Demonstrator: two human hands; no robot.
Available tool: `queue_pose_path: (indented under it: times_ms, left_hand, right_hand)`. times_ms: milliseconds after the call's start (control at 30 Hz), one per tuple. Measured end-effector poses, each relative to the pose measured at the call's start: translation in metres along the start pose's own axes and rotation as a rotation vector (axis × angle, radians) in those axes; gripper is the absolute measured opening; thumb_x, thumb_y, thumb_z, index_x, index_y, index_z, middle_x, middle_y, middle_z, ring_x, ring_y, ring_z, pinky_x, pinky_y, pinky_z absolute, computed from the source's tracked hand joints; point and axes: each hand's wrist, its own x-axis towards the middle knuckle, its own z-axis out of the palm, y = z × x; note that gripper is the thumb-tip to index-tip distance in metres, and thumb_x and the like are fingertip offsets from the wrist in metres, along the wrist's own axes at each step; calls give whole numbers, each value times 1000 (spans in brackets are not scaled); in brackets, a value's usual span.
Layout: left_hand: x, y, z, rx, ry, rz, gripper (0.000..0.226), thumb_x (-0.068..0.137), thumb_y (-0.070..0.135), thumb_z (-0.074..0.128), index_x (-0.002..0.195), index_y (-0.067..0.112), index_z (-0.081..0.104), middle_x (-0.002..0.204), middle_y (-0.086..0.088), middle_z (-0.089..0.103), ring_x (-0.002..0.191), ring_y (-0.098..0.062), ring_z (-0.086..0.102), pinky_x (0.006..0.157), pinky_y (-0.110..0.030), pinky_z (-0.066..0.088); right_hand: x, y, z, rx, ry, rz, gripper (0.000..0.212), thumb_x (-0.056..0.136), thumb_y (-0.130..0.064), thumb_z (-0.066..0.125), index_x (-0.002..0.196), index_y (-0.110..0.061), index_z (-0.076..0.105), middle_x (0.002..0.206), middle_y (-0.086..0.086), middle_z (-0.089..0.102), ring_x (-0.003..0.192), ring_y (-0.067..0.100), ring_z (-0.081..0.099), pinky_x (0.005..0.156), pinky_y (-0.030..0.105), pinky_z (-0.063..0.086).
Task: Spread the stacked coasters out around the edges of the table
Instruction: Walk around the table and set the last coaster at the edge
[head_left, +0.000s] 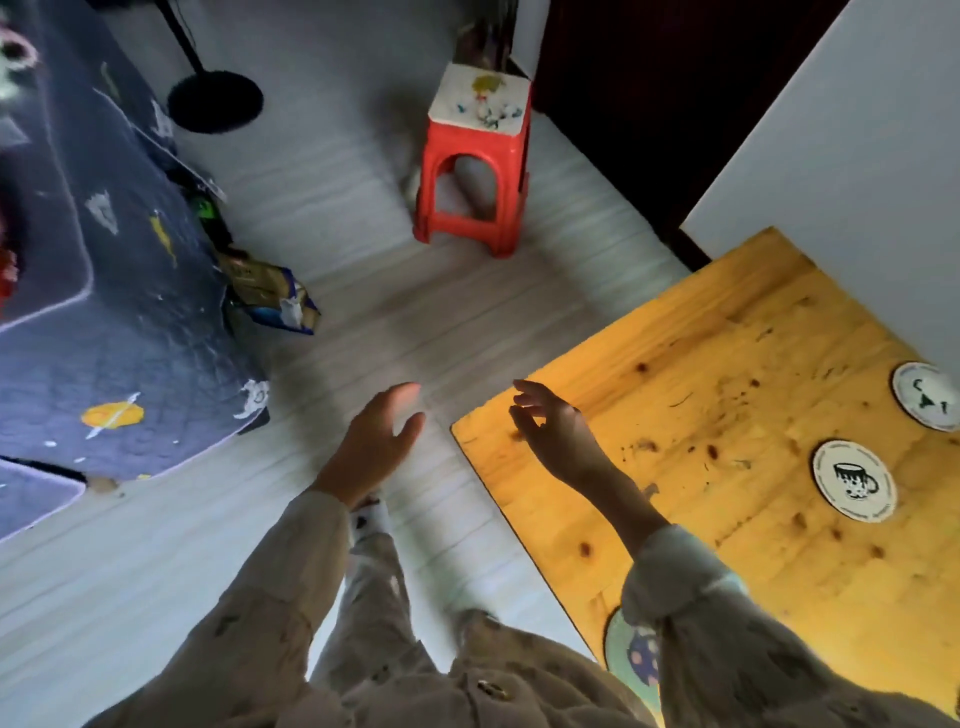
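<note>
From the head camera, the person stood at the corner of the wooden desk (727, 364). The left hand (382, 441) hung over the pale floor (415, 322) beside the desk, its grip spread and holding nothing. The right hand (553, 431) hovered above the desk's near corner, fingers loosely curled apart, also holding nothing. A coaster with a mug drawing (853, 480) lay flat on the desk toward the right, another coaster (927, 396) near the wall edge, and a greenish coaster (631, 654) sat at the near edge, partly hidden by the right sleeve (691, 577). A red stool (475, 171) stood on the floor, well apart from the desk.
</note>
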Motion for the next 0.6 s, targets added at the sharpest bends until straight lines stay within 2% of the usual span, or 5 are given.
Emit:
queue_pose_path:
  times_ms: [200, 333, 433, 600]
  left_hand:
    - [113, -15, -76, 80, -99, 123, 39, 86, 13, 55, 125, 9, 50, 128, -14, 56, 120, -25, 51, 98, -30, 37]
    - [194, -9, -106, 136, -185, 192, 39, 86, 16, 54, 124, 14, 50, 127, -10, 57, 118, -23, 52, 94, -24, 35]
    - [243, 13, -99, 162, -295, 279, 38, 86, 16, 54, 124, 14, 50, 126, -9, 58, 116, -21, 52, 92, -19, 33]
    - [314, 70, -63, 191, -471, 474, 38, 87, 15, 53, 125, 14, 48, 129, -7, 55, 117, -16, 49, 92, -15, 30]
  right_hand:
    - [84, -48, 13, 83, 194, 166, 38, 94, -19, 50, 130, -11, 47, 126, 13, 62, 114, 25, 61, 82, 19, 41]
    - [121, -70, 8, 145, 331, 245, 36, 94, -19, 49, 130, -12, 48, 126, 11, 63, 117, 23, 60, 94, 28, 45]
    - [137, -73, -5, 146, 426, 285, 36, 94, -17, 49, 129, -9, 49, 124, 13, 64, 116, 23, 60, 98, 34, 47]
    - [163, -54, -52, 87, 566, 376, 37, 94, -18, 48, 131, -9, 47, 123, 12, 64, 115, 23, 61, 93, 31, 47]
